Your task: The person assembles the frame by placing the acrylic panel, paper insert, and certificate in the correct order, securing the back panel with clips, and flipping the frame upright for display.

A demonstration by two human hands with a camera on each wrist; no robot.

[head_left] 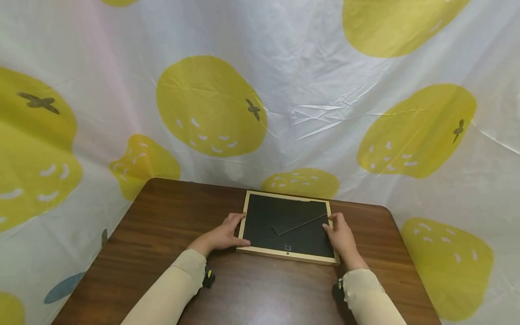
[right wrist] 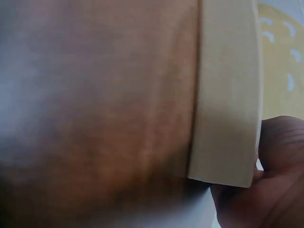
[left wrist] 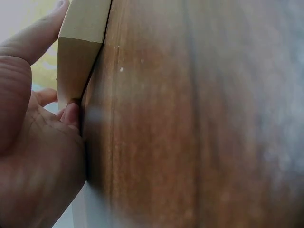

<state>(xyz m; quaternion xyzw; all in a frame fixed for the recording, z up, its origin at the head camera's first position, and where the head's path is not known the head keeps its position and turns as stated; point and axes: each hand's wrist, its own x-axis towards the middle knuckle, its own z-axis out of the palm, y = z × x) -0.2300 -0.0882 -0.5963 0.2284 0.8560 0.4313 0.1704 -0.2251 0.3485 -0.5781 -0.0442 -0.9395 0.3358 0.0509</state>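
A black board in a pale wooden frame lies flat on the brown table. My left hand holds its left side, the thumb along the near left corner and the fingers at the left edge. In the left wrist view, the thumb of the left hand lies over the wooden frame and fingertips reach its side. My right hand grips the right edge, thumb on top. The right wrist view shows the right hand partly hidden behind the frame. A thin bent wire-like line crosses the black face.
The brown wooden table has rounded far corners. Behind it and at both sides hangs a white cloth printed with yellow fruit. The board lies near the table's far edge, close to the cloth. A small dark device sits at the left wrist.
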